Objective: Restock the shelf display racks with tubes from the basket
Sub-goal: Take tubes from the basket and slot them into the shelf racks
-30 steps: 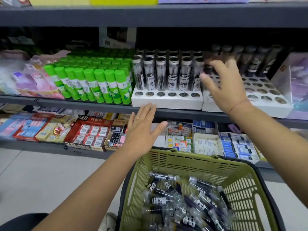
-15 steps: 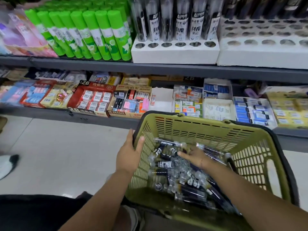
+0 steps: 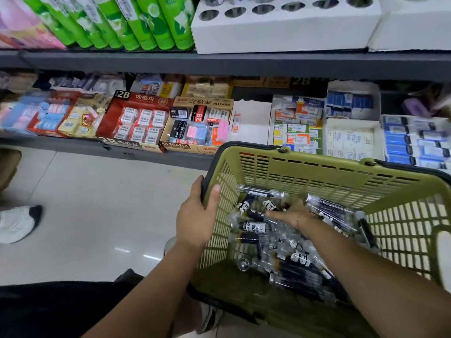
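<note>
Inside green basket [image 3: 317,172]: loose tubes [image 3: 253,226] piled. Right hand [image 3: 294,215] sunk among them, finger grip cannot be told. Left hand [image 3: 195,215] curled over left rim. White rack [image 3: 280,36] on the shelf above. Floor [image 3: 97,203] to the left.

Tubes [image 3: 253,226] in basket [image 3: 317,172] (rack [image 3: 280,32] on shelf [image 3: 219,64] behind it)
</note>
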`<state>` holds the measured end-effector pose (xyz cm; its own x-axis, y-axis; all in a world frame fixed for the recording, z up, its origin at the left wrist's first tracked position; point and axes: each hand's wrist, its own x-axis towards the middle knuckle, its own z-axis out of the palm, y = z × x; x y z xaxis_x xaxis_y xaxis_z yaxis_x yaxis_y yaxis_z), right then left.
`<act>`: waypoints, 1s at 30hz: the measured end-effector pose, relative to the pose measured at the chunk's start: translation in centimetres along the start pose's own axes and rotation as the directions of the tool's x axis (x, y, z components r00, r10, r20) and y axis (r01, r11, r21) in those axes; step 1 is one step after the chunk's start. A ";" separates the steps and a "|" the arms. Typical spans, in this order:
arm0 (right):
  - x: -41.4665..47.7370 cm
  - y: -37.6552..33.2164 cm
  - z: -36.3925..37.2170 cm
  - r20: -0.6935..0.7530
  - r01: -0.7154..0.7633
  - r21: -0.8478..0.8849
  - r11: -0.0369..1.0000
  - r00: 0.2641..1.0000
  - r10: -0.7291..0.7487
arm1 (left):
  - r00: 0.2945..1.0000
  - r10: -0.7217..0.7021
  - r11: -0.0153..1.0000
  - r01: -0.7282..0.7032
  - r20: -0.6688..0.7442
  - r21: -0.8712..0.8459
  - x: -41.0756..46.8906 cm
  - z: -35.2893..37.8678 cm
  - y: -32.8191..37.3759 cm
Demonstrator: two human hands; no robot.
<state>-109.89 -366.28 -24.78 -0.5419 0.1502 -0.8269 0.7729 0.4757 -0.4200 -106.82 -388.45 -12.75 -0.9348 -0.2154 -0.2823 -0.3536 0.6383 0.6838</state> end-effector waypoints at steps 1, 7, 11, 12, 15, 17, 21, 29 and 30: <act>0.0 0.2 -0.3 0.027 0.006 -0.037 0.999 1.000 -0.005 | 1.000 0.001 1.000 -0.001 -0.001 -0.004 0.0 0.0 0.0; -0.9 1.1 0.6 0.258 0.138 -0.252 0.958 0.964 -0.071 | 1.000 0.000 1.000 -0.001 -0.008 -0.028 0.0 0.1 0.0; -1.3 0.8 1.8 0.240 0.178 -0.230 0.957 0.963 -0.122 | 1.000 -0.003 1.000 0.003 -0.012 -0.028 0.0 0.2 0.0; -1.5 0.6 1.9 0.216 0.184 -0.219 0.958 0.967 -0.136 | 1.000 -0.004 1.000 0.004 -0.015 -0.024 0.0 0.2 -0.1; -1.4 0.3 2.7 0.150 0.192 -0.204 0.960 0.975 -0.164 | 1.000 0.001 1.000 -0.001 -0.017 -0.016 0.1 0.2 -0.2; -1.3 -0.1 3.0 0.114 0.192 -0.241 0.951 0.979 -0.169 | 1.000 0.006 1.000 -0.006 -0.014 -0.016 0.1 0.3 -0.3; -1.0 -0.6 3.1 0.087 0.173 -0.265 0.949 0.984 -0.155 | 1.000 0.015 1.000 -0.015 -0.014 -0.004 0.2 0.3 -0.4; -1.6 -0.2 2.6 0.164 0.216 -0.097 0.971 0.966 -0.199 | 0.999 0.039 0.999 -0.039 -0.027 0.010 0.4 0.3 -0.7; -1.8 -0.1 2.2 0.175 0.224 -0.066 0.972 0.962 -0.210 | 0.999 0.039 0.999 -0.039 -0.030 0.012 0.5 0.3 -0.7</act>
<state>-108.23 -368.52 -24.04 -0.6256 -0.1064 -0.7729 0.6084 0.5536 -0.5687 -106.98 -388.77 -13.61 -0.9485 -0.2126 -0.2348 -0.3167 0.6549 0.6861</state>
